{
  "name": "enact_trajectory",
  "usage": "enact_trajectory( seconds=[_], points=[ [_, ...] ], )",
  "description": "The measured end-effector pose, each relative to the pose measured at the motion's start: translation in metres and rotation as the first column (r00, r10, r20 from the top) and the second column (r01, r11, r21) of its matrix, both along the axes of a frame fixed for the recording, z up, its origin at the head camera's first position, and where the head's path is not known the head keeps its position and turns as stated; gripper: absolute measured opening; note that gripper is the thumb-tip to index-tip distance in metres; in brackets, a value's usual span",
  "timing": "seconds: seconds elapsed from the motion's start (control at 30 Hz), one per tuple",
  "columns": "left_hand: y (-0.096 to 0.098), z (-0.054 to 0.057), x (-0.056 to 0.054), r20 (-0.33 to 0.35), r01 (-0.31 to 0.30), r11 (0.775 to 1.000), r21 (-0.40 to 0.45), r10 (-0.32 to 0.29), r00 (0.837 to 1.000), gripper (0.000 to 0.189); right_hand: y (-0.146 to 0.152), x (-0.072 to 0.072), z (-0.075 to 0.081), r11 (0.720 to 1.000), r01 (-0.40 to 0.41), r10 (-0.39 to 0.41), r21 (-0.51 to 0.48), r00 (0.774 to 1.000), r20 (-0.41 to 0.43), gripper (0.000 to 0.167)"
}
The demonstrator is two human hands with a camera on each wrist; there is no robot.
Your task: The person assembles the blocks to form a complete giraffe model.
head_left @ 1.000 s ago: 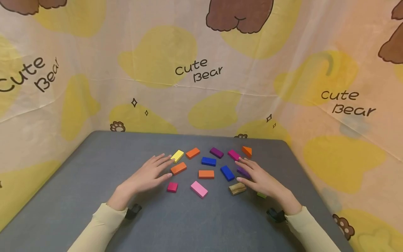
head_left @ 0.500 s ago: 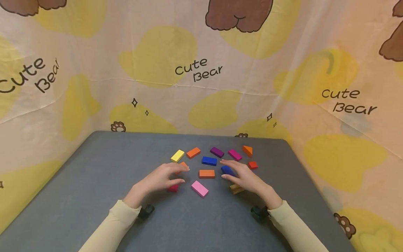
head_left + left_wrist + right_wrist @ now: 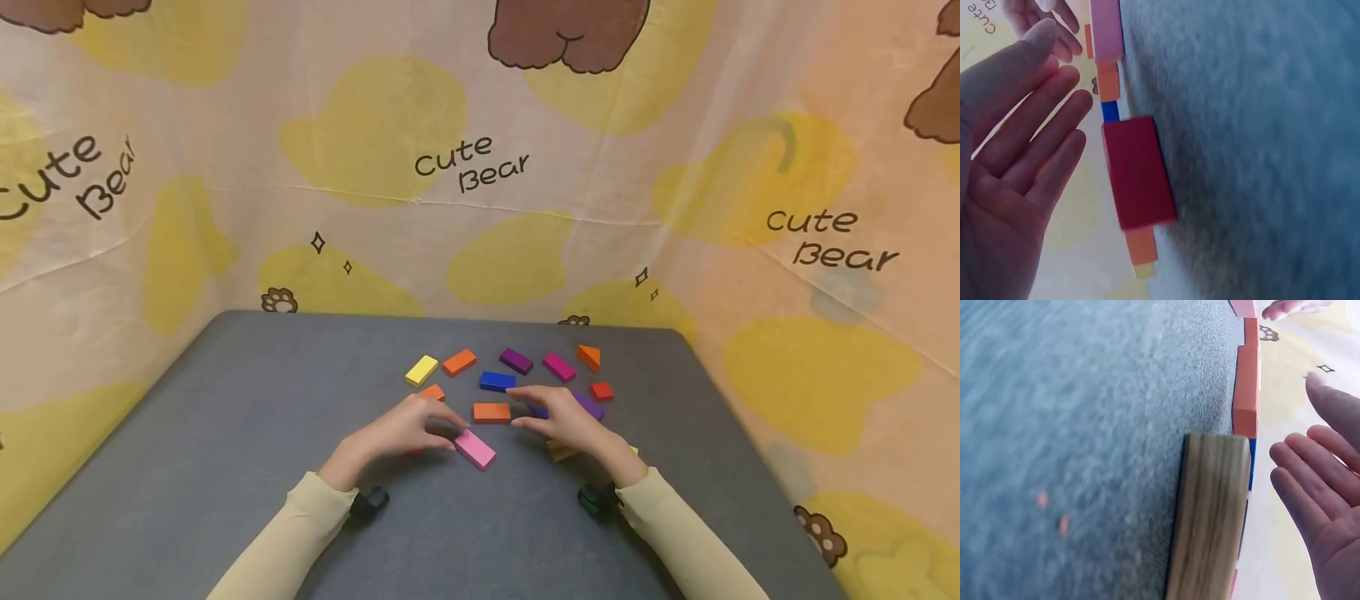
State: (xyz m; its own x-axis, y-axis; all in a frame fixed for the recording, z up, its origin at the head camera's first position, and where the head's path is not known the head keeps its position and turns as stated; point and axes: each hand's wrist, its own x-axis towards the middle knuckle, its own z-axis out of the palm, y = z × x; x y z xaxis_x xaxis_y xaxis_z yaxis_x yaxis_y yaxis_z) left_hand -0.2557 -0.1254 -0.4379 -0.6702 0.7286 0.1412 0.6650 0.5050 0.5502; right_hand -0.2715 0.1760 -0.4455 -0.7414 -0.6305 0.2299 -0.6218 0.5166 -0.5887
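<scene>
Above the table my left hand [image 3: 401, 432] hovers with relaxed fingers and nothing in its grasp. Its fingertips are nearest to a pink block [image 3: 476, 449]; beneath it a red block [image 3: 1139, 174] shows in the left wrist view. My right hand [image 3: 564, 421] is likewise relaxed, bare of any object, its thumb and index apart. Its tips point at an orange block [image 3: 491, 413] in the middle. Partly hidden below that hand are a wood-grain block [image 3: 1209, 512], a dark blue block [image 3: 537, 411] and a purple block [image 3: 588, 406].
Farther back lie a yellow block [image 3: 422, 370], an orange block [image 3: 460, 362], a blue block [image 3: 497, 382], a dark purple block [image 3: 516, 360], a magenta block [image 3: 558, 367], an orange triangle [image 3: 588, 357] and a small red block [image 3: 602, 392]. Printed cloth [image 3: 360, 167] surrounds the grey table [image 3: 187, 467].
Both hands have moved inward toward each other over the blocks, the left to the right and the right to the left. The blocks have stayed in place.
</scene>
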Motion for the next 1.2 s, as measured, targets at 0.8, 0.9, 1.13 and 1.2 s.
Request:
enact_trajectory(
  seconds=[0.8, 0.9, 1.13, 1.2],
  points=[
    [0.009, -0.010, -0.007, 0.218, -0.023, 1.000, 0.009, 0.021, 0.976, 0.033, -0.015, -0.016, -0.010, 0.996, 0.034, -0.042, 0.086, 0.994, 0.097, 0.043],
    [0.010, -0.010, -0.008, 0.213, -0.027, 1.000, -0.001, 0.026, 0.977, 0.033, -0.016, -0.017, -0.009, 0.995, 0.042, -0.051, 0.094, 0.994, 0.100, 0.041],
    [0.011, -0.012, -0.010, 0.211, -0.036, 0.999, -0.019, 0.039, 0.977, 0.031, -0.019, -0.018, -0.006, 0.991, 0.044, -0.052, 0.130, 0.997, 0.055, 0.036],
    [0.012, -0.013, -0.010, 0.208, -0.038, 0.999, -0.019, 0.041, 0.977, 0.030, -0.020, -0.019, -0.005, 0.991, 0.045, -0.051, 0.128, 0.998, 0.045, 0.035]
  ],
)
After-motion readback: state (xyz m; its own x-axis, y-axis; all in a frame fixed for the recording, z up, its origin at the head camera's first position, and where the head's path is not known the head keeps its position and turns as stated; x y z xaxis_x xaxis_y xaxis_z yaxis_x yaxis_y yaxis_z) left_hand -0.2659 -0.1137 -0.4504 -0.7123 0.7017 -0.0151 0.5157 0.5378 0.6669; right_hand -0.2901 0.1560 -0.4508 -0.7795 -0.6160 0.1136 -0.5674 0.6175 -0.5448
